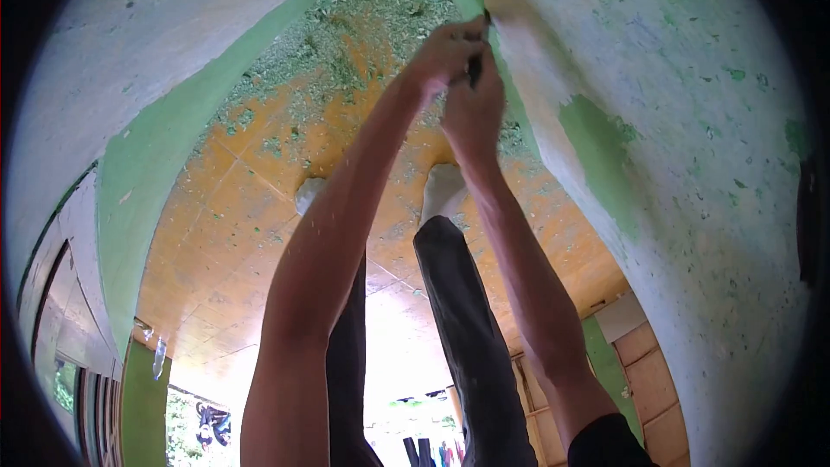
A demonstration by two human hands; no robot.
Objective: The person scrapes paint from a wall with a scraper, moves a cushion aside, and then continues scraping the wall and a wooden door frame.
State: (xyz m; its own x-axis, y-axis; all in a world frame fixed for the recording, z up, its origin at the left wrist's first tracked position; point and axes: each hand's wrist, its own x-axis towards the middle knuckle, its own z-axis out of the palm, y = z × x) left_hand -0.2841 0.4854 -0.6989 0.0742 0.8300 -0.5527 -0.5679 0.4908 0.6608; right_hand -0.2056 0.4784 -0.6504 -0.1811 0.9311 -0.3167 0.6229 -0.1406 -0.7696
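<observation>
Both of my hands are close together at the green strip of wall point(510, 99) near the corner. My right hand point(478, 104) is closed around a dark-handled tool point(474, 71), which looks like a paint scraper. Just above it, my left hand point(448, 50) is also closed on the tool, its fingers near the wall edge. The tool's blade is hidden by the hands and blurred. The right wall point(674, 138) is mostly bare and pale, with scattered green paint specks and a larger green patch point(596, 156).
Green paint flakes point(372, 17) lie thickly on the orange tiled floor point(216, 216), mainly in the corner. My feet, in light socks point(443, 186), stand among them. A clear plastic bottle point(159, 358) is near the left wall. A person point(213, 424) shows outside, at the bottom left.
</observation>
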